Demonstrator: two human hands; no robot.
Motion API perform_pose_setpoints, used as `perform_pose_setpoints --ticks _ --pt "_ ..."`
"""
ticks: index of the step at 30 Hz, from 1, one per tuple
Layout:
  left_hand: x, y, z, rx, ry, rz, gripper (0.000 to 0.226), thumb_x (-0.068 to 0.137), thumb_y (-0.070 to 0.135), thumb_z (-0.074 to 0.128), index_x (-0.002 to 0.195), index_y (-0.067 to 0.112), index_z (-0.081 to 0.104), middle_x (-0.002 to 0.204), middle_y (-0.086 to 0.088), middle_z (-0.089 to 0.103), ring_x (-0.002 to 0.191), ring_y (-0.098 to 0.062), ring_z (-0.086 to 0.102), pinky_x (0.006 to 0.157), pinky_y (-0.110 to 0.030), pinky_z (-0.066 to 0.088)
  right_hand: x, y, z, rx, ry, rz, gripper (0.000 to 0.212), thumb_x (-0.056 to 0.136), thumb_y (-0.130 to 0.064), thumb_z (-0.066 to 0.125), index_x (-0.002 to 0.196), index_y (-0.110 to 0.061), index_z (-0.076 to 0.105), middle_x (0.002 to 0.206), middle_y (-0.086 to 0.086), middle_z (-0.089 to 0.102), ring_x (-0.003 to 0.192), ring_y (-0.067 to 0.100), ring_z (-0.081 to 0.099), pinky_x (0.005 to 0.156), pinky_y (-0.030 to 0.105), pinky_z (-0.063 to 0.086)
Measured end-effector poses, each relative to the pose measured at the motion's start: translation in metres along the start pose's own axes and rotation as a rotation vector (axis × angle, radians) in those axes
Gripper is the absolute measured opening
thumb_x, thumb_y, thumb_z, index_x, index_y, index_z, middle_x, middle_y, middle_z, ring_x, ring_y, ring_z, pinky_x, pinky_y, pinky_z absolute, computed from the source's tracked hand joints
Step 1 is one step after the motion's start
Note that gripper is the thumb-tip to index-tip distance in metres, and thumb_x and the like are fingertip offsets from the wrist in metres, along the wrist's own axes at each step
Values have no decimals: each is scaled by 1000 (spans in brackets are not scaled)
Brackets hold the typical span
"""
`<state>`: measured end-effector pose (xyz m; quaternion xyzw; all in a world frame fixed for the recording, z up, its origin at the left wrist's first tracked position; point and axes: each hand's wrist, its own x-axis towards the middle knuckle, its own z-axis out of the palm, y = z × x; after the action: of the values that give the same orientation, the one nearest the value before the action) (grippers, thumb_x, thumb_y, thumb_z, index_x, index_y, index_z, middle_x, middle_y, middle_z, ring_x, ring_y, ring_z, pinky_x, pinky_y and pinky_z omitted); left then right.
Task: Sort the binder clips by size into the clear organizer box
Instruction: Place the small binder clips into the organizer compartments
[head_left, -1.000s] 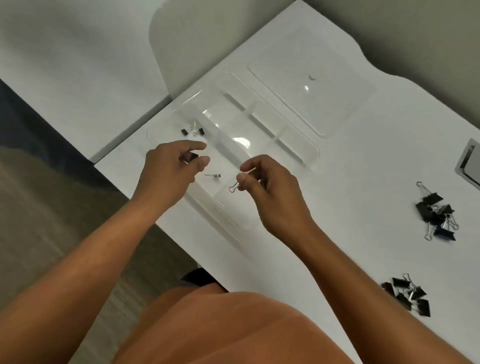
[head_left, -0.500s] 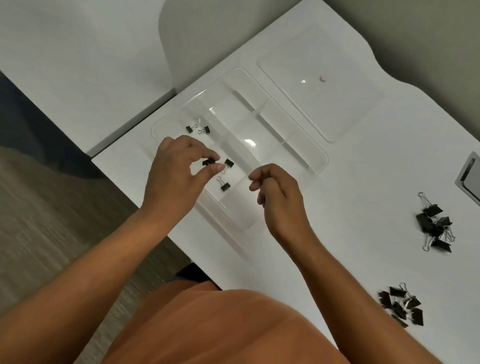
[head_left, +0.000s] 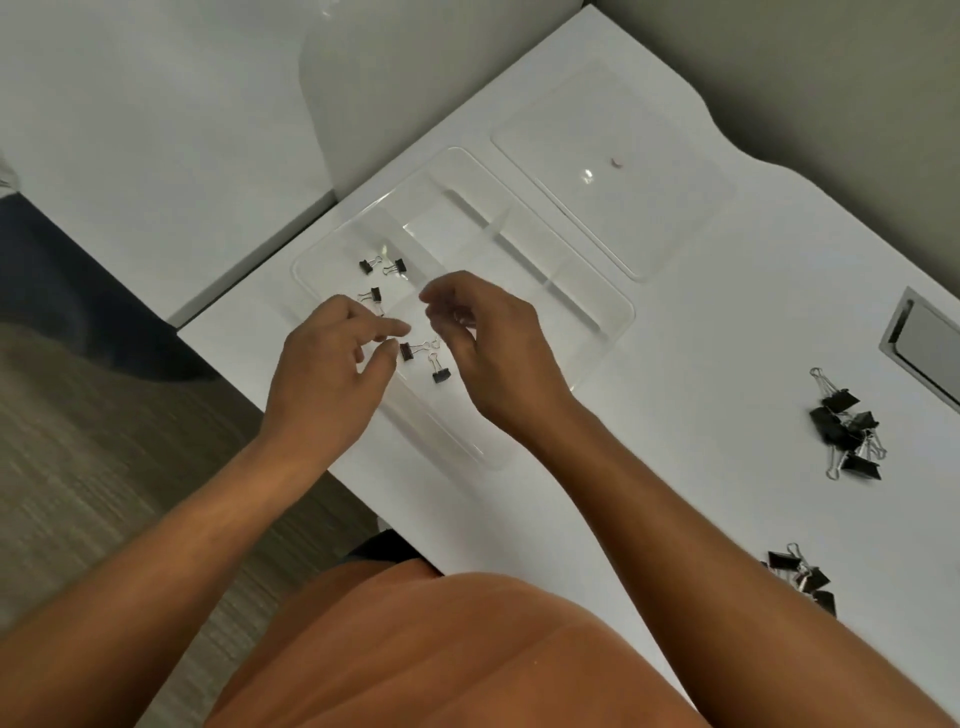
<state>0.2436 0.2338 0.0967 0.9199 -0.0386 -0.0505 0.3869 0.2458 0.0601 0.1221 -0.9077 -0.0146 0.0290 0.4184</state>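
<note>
So far only five small binder clips (head_left: 382, 283) lie in the clear organizer box (head_left: 618, 312); both hands (head_left: 332, 379), grips loose and empty, hover above, while two larger piles (head_left: 844, 423) wait on the tabletop (head_left: 675, 467).

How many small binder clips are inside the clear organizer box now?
5 visible: two at the far left end, one nearer, two between the hands. The hands may hide more.
</note>
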Motion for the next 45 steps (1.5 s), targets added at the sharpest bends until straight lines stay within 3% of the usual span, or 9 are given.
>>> perform_pose_setpoints --ticks 3,5,11,15,21,32,39,42,45 --pt "-17 3 2 -61 10 12 19 101 20 67 115 25 79 104 10 60 86 -6 58 69 -7 42 -9 10 2 24 33 54 19 104 -13 60 120 -18 70 116 -6 74 108 5 68 96 18 52" --pt "-28 7 6 -89 20 25 19 101 19 67 114 26 79 102 11 60 85 -6 58 70 -6 43 -28 13 -7 89 106 89 16 104 -15 61 116 -19 71 113 -10 74 108 2 68 97 19 53" --pt "-64 31 38 -128 -55 125 19 99 15 68 110 27 79 98 15 61 83 -7 58 71 -8 44 -116 42 -49 256 149 330 20 101 -9 60 106 -23 72 101 -10 75 97 5 73 85 20 56" --pt "-85 69 73 -77 -160 269 19 98 15 69 109 26 78 95 15 60 83 -4 58 70 -5 40 -182 69 -73 336 235 478 20 100 -8 61 105 -25 72 98 -9 76 92 10 76 90 37 61" --pt "-124 149 147 -56 -378 524 19 98 14 68 107 28 78 97 16 62 81 -4 61 68 -9 39 -281 111 -112 454 400 587 19 101 -12 61 106 -26 72 97 -8 76 90 13 76 92 47 59" --pt "-243 272 302 82 -857 808 18 100 28 65 113 39 71 103 20 60 91 -3 62 74 -20 46 -483 219 -186 525 742 838 19 101 -14 61 103 -29 72 94 -11 76 90 9 75 90 39 61" --pt "-298 326 392 206 -1060 966 21 102 30 62 120 36 71 108 21 57 93 -4 62 81 -27 53 -572 289 -218 292 973 958 15 101 -16 63 105 -29 69 98 -19 69 92 -4 64 70 7 50" --pt "-314 351 428 283 -1116 1043 23 104 30 59 124 33 70 111 17 57 99 -3 59 83 -23 46 -604 325 -239 107 1076 1021 16 99 -15 66 111 -26 68 105 -11 67 89 4 63 74 16 54" --pt "-324 375 462 360 -1158 1111 25 104 29 59 127 30 69 119 10 60 108 -9 60 83 -22 43 -625 363 -252 -108 1107 1073 29 95 -20 74 123 -20 64 122 -1 59 106 18 58 83 31 53"
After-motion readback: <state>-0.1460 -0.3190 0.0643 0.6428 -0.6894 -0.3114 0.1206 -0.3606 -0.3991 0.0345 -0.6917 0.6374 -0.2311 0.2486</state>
